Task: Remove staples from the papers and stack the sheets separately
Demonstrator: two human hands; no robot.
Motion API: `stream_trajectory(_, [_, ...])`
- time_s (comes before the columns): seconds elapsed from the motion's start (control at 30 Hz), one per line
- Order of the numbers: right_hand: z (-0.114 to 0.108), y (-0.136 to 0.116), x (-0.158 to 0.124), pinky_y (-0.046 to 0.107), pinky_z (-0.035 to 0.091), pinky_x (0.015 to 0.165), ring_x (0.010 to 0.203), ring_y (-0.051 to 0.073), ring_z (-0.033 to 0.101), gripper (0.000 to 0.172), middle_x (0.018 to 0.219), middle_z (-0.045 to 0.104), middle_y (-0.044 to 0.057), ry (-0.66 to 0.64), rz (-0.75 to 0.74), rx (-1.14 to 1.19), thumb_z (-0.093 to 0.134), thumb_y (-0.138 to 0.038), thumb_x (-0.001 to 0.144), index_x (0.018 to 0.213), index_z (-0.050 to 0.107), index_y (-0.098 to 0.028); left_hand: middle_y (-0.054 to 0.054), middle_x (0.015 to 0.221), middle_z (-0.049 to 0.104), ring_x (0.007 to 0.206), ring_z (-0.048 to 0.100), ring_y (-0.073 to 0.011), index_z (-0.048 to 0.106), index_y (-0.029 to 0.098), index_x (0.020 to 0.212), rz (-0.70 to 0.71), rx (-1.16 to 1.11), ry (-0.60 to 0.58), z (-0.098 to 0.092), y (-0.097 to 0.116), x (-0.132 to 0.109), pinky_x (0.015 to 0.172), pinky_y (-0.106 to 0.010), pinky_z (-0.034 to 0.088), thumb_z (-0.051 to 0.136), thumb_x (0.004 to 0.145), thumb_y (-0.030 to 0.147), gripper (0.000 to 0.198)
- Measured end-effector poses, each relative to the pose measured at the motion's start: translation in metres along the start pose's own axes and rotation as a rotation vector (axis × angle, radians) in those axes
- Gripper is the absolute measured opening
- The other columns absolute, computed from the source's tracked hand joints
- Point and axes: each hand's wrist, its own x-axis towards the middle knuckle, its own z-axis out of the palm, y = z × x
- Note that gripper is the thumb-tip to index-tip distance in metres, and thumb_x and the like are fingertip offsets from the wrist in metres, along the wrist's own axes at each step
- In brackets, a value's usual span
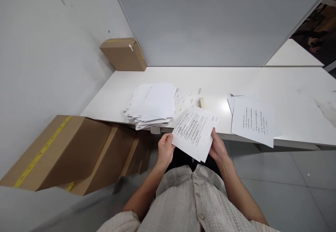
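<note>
Printed paper sheets (195,132) are held between my two hands, tilted over the table's front edge. My left hand (166,149) pinches their left edge with thumb and fingers. On the opposite edge, my right hand (218,147) grips with the thumb on top; its other fingers are partly hidden beneath. Slightly offset corners show more than one sheet. To the left lies a thick, uneven paper stack (154,102), its top page mostly blank. A smaller pile of printed sheets (252,120) rests at the right, overhanging the front edge.
A small beige block-like object (201,102) sits behind the held sheets on the white table (215,77). One cardboard box (123,55) stands in the back left corner. Larger taped boxes (55,151) are on the left below the tabletop. A grey panel (199,21) rises behind the table.
</note>
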Motion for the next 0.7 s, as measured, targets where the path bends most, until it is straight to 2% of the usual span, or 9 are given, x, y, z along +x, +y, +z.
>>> stream_trajectory(0.1, [0.003,0.001,-0.007,0.038,0.047,0.088,0.111,0.025,0.053,0.059,0.119,0.059,0.007,-0.023,-0.069,-0.055,0.041,-0.064,0.077,0.118,0.055,-0.023,0.002,0.063,0.055,0.057,0.052,-0.0069,0.052,0.014,0.068,-0.001,0.032,0.028,-0.005,-0.016,-0.003,0.055,-0.019,0.044,0.066,0.065,0.037,0.027])
stream_trajectory(0.17, [0.004,0.003,-0.008,0.039,0.049,0.085,0.107,0.025,0.056,0.060,0.118,0.060,0.009,-0.016,-0.112,-0.145,0.044,-0.064,0.075,0.117,0.055,-0.023,0.002,0.065,0.056,0.059,0.053,-0.0077,0.052,0.015,0.071,-0.006,0.060,0.034,-0.008,-0.026,-0.003,0.056,-0.021,0.044,0.064,0.067,0.039,0.027])
stream_trajectory(0.27, [-0.001,0.005,-0.008,0.039,0.049,0.083,0.099,0.025,0.060,0.051,0.113,0.062,0.009,0.066,-0.189,-0.331,0.064,-0.050,0.068,0.110,0.059,-0.021,0.001,0.066,0.057,0.059,0.054,-0.0095,0.054,0.015,0.075,0.039,0.248,-0.017,-0.015,-0.036,-0.004,0.056,-0.023,0.045,0.060,0.071,0.042,0.028])
stream_trajectory(0.33, [-0.006,0.002,-0.008,0.039,0.048,0.081,0.094,0.025,0.061,0.044,0.107,0.065,0.009,0.109,-0.238,-0.437,0.069,-0.042,0.065,0.102,0.063,-0.019,-0.002,0.074,0.059,0.066,0.055,-0.0114,0.057,0.016,0.079,0.164,0.483,-0.065,-0.018,-0.036,-0.002,0.061,-0.025,0.046,0.060,0.072,0.041,0.026])
stream_trajectory(0.4, [-0.011,-0.005,-0.009,0.040,0.048,0.080,0.091,0.026,0.062,0.036,0.101,0.068,0.008,0.092,-0.273,-0.544,0.068,-0.040,0.066,0.095,0.067,-0.018,-0.005,0.090,0.060,0.079,0.057,-0.0142,0.059,0.017,0.088,0.315,0.691,-0.098,-0.019,-0.031,0.003,0.071,-0.028,0.047,0.062,0.071,0.039,0.029])
stream_trajectory(0.47, [-0.012,-0.017,-0.013,0.041,0.047,0.081,0.092,0.027,0.062,0.030,0.097,0.069,0.006,0.015,-0.321,-0.662,0.067,-0.038,0.068,0.092,0.069,-0.020,-0.009,0.109,0.057,0.095,0.055,-0.0175,0.054,0.019,0.107,0.386,0.755,-0.166,-0.014,-0.021,0.011,0.082,-0.031,0.045,0.064,0.070,0.039,0.042])
stream_trajectory(0.57, [-0.009,-0.039,-0.020,0.043,0.046,0.084,0.094,0.027,0.061,0.025,0.096,0.069,0.003,-0.120,-0.400,-0.781,0.066,-0.034,0.069,0.092,0.070,-0.023,-0.013,0.124,0.051,0.110,0.050,-0.0210,0.040,0.020,0.126,0.359,0.610,-0.435,0.004,0.002,0.022,0.090,-0.034,0.042,0.062,0.072,0.042,0.062])
stream_trajectory(0.63, [-0.004,-0.053,-0.022,0.042,0.046,0.083,0.093,0.026,0.061,0.024,0.094,0.069,0.002,-0.162,-0.415,-0.809,0.066,-0.032,0.069,0.091,0.070,-0.024,-0.012,0.120,0.055,0.108,0.052,-0.0215,0.042,0.019,0.125,0.369,0.494,-0.607,0.021,0.021,0.024,0.088,-0.033,0.043,0.058,0.075,0.045,0.058])
stream_trajectory(0.7, [0.003,-0.066,-0.019,0.040,0.047,0.082,0.092,0.025,0.061,0.022,0.093,0.069,0.001,-0.151,-0.438,-0.804,0.068,-0.032,0.068,0.088,0.071,-0.024,-0.009,0.104,0.063,0.098,0.057,-0.0206,0.055,0.017,0.111,0.443,0.470,-0.638,0.039,0.038,0.022,0.083,-0.032,0.046,0.053,0.079,0.044,0.042])
